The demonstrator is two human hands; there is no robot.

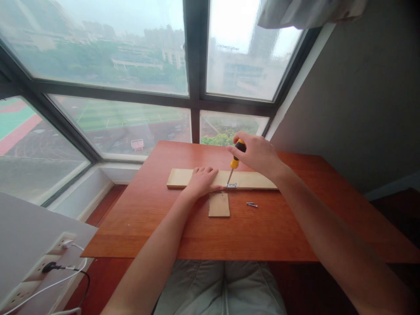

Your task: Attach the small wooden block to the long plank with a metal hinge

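Note:
A long pale wooden board (252, 179) lies across the table. Spread over its left half, my left hand (202, 179) presses down with the fingers laid flat and the thumb stretched toward a small metal hinge (231, 186). The hinge sits at the board's near edge. Wrapped around the handle of a yellow and black screwdriver (234, 163), my right hand (257, 151) is closed. The screwdriver tilts slightly, its tip down at the hinge's left end. A small square piece of wood (219, 205) lies just below the board. Whether the tip sits in a screw is too small to tell.
A few loose screws (252, 204) lie right of the small wood piece. The reddish-brown table (157, 236) has its near edge above my lap. Windows (131, 122) stand behind it, and wall sockets with plugged-in cables (49, 267) are at the lower left.

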